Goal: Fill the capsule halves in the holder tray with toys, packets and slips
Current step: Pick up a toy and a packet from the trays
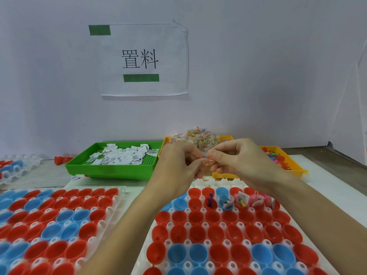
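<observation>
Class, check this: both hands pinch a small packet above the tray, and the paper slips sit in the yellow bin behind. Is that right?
One error: the head view shows the slips in the green bin, not the yellow one. The rest stands: left hand and right hand pinch a small packet above the tray.

1. There is a single view, from a camera worn on the person's head, facing forward and slightly down across a work table.
2. The landmark is the white plastic holder tray (200, 253) with red and blue capsule halves; the camera sits close above its near edge, which the frame bottom cuts off.
3. Beyond that tray lie a green plastic bin (111, 171) and a yellow plastic bin (222, 174), seen at a shallow angle.
4. Behind them, a pale wall with a white paper sign (145, 60) fills the upper half, viewed nearly head-on.
5. Wide-angle bending curves the edges left of the tray.
</observation>
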